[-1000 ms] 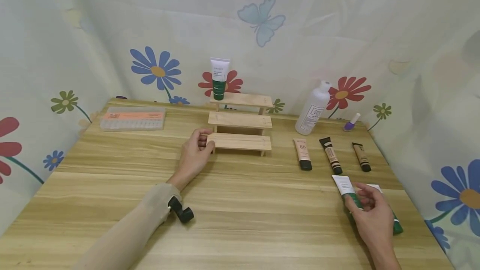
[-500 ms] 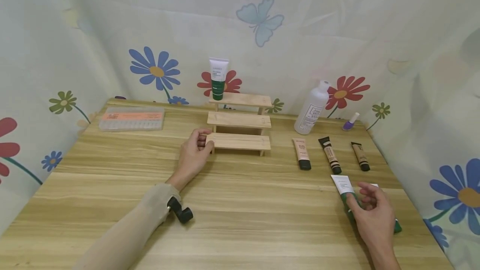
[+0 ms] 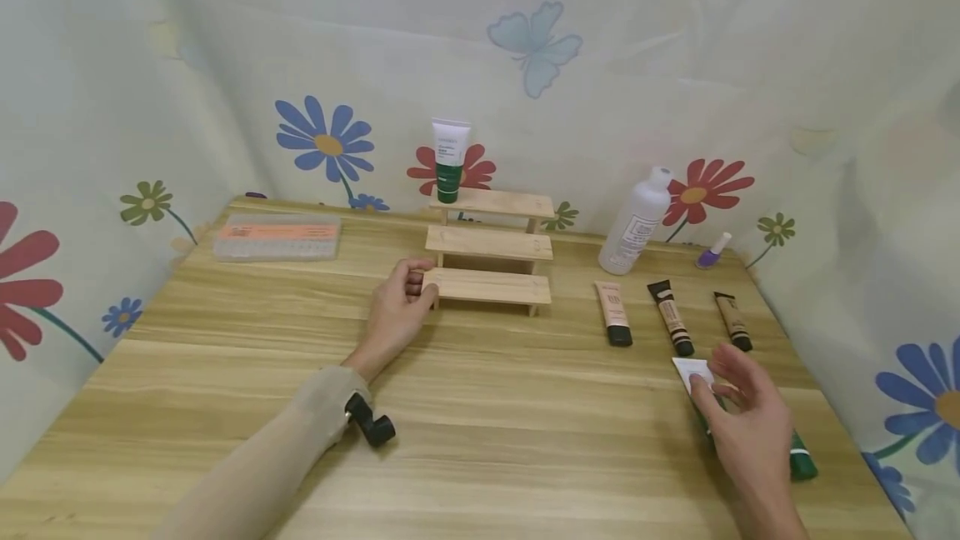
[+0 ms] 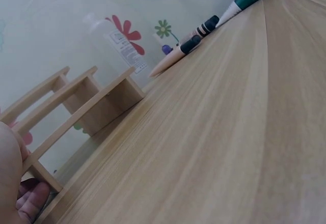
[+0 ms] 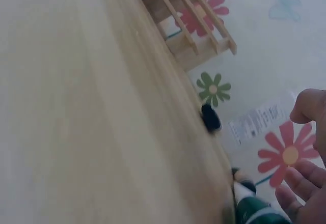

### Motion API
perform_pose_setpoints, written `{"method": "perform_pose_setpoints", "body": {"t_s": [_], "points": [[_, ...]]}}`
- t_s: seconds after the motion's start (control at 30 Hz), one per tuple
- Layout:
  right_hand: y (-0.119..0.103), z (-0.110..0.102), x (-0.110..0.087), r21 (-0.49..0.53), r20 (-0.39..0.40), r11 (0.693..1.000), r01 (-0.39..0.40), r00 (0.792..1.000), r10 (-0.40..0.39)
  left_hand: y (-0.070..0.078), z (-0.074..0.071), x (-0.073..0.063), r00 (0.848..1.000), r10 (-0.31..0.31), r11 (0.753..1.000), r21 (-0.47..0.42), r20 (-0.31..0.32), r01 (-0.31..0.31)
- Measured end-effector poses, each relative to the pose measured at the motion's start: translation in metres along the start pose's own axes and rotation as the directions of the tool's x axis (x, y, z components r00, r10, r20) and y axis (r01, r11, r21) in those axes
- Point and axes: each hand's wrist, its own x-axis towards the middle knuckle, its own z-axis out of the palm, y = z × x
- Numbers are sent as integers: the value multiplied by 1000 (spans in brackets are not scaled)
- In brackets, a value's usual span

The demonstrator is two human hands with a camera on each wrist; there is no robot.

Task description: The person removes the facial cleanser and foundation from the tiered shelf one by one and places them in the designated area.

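My left hand (image 3: 397, 307) grips the left end of the lowest shelf of a small three-tier wooden stand (image 3: 491, 242), thumb in front. A white and green squeeze tube (image 3: 450, 161) stands upright on the top tier, at its left. On the right, my right hand (image 3: 752, 427) hangs over another white and green squeeze tube (image 3: 692, 368) lying on the table, covering much of it. In the right wrist view the thumb and fingers (image 5: 304, 180) are spread apart. A third green tube (image 3: 802, 461) is partly hidden behind that hand.
A BB cream tube (image 3: 613, 313), a black-and-beige tube (image 3: 671, 317) and a smaller tan tube (image 3: 732, 319) lie in a row. Behind them stand a white bottle (image 3: 636, 222) and purple nail polish (image 3: 712, 252). A clear plastic case (image 3: 277, 237) lies at back left.
My right hand has shifted forward along the tube, its thumb now over the white end. The left hand stays on the stand, and the head view has turned slightly.
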Motion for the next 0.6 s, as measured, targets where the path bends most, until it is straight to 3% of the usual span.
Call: {"method": "perform_pose_setpoints", "body": {"t_s": [0.37, 0.6], "points": [[-55, 36, 31, 91, 88, 984, 153, 983, -161, -3, 3, 0, 1000, 7, 1000, -6, -1, -7], [-97, 83, 59, 307, 154, 922, 234, 944, -291, -5, 1, 1, 1000, 15, 1000, -5, -5, -15]]}}
